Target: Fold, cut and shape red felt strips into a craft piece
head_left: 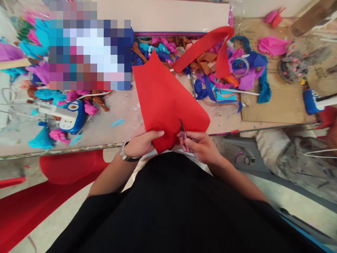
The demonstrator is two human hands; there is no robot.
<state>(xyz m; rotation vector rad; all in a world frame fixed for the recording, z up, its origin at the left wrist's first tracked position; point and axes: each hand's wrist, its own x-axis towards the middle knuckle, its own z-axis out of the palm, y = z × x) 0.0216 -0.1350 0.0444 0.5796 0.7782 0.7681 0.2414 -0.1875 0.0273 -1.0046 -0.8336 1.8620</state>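
A large red sheet [168, 95], fabric or crepe paper by its look, lies over the table's near edge with its lower corner hanging toward my body. My left hand [142, 142] grips its lower left edge, thumb on top and fingers hidden underneath. In my right hand [201, 146] is a pair of scissors [183, 133] with pinkish handles, its dark blades pointing away from me over the red sheet. Whether the blades are cutting into it, I cannot tell. Beyond the sheet, a long red strip [202, 47] loops up and to the right.
Colourful crumpled scraps [158, 45] heap along the back of the table [110, 123]. Blue-and-white power strips stand left [73, 117] and right [312, 102]. Flattened cardboard [273, 109] and a roll of tape [240, 66] lie to the right. A red chair [71, 167] is below left.
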